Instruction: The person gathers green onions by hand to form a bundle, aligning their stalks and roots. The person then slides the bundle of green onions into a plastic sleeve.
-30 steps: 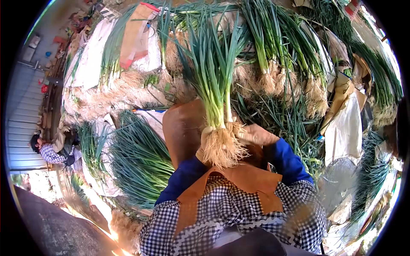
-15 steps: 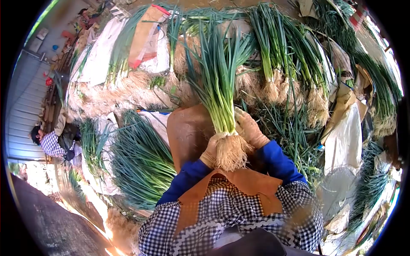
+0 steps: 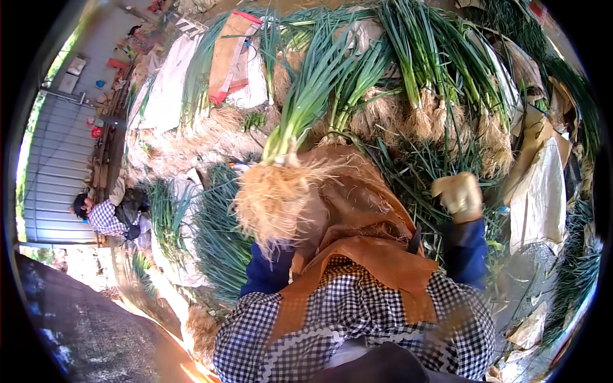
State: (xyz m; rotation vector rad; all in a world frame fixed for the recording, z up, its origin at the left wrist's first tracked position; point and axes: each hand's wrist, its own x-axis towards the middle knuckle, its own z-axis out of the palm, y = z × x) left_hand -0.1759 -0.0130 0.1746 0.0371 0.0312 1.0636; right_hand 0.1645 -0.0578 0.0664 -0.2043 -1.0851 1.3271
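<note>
A bunch of green onions (image 3: 284, 191) is tilted up and to the left over my lap, its shaggy pale roots toward me and its green leaves pointing away. My left sleeve (image 3: 265, 271) runs in behind those roots; the hand gripping the bunch is almost wholly hidden by them. Off to the right, my gloved right hand (image 3: 458, 195) is raised above loose green leaves (image 3: 415, 172), apart from the bunch. Its fingers are curled closed, slightly blurred, and whether something small is inside cannot be seen. A brown apron (image 3: 364, 191) with root bits covers my lap.
Rooted green onion bunches (image 3: 431, 96) line the far side. A leafy pile (image 3: 223, 236) lies left, and a pale sack (image 3: 537, 198) lies right. Another person (image 3: 108, 214) sits at the far left, near a corrugated metal wall (image 3: 57, 179).
The bunch, upright between both hands before, has swung left and tilted, roots nearer the camera. My right hand has come off it and moved right. The view has shifted slightly.
</note>
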